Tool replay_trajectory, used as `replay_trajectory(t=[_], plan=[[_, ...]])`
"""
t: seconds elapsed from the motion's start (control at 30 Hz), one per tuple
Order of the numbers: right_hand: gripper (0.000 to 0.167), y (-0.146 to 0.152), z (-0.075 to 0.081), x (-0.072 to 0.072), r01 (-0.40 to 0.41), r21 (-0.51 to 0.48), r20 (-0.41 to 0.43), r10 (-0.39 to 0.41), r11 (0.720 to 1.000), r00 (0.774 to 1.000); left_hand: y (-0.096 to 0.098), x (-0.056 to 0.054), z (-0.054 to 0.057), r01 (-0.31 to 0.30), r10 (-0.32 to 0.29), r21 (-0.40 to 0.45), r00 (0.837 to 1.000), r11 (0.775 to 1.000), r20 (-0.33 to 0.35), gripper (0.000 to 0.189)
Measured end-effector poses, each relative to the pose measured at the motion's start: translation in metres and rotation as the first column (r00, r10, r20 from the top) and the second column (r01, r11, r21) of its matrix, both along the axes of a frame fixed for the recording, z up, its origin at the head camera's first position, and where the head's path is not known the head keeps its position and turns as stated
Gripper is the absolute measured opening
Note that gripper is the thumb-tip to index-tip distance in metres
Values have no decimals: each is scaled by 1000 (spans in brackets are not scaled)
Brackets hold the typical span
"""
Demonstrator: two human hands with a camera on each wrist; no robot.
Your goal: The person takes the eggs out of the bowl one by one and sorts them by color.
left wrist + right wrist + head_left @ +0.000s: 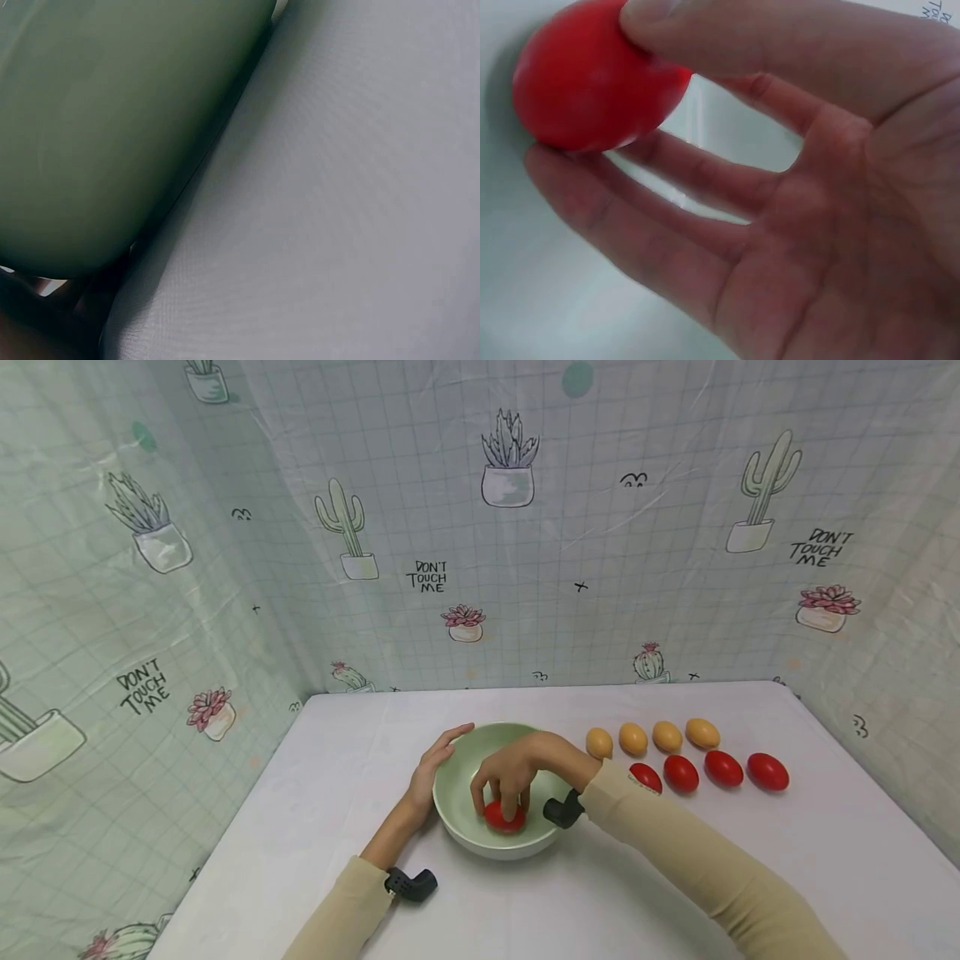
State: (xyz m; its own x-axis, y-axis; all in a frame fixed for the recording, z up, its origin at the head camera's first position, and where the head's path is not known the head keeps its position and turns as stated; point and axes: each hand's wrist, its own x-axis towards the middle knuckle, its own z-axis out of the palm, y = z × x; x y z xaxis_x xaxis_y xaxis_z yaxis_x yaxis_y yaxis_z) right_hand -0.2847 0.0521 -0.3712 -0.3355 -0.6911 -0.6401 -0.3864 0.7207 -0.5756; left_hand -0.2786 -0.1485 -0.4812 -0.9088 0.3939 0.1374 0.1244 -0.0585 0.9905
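Note:
A pale green bowl (465,839) stands on the white table. My left hand (427,777) rests along its left outer side, fingers reaching around the wall near the rim. In the left wrist view the bowl's wall (112,135) fills the upper left, and part of the hand shows dark at the lower left corner. Inside the bowl, my right hand (510,772) pinches a smooth red oval fruit (504,820), shaped like a plum tomato. The right wrist view has the thumb on one side of the red fruit (592,82) and fingertips on the other, close to the bowl's inner surface.
Right of the bowl lies a row of several yellow lemon-shaped fruits (667,737). In front of them is a row of several red oval fruits (723,768), one partly hidden by the right sleeve (675,852). A patterned curtain (585,552) hangs behind the table (360,727).

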Motion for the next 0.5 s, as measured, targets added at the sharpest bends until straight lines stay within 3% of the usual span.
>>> replay_trajectory(t=[0.27, 0.5], plan=[[34, 7, 4, -4, -2, -93, -81, -6, 996, 997, -1, -1, -1, 19, -19, 4, 1000, 1000, 3, 52], [36, 22, 14, -3, 38, -214, -109, -63, 976, 992, -1, 0, 0, 5, -5, 1, 1000, 1000, 5, 52]])
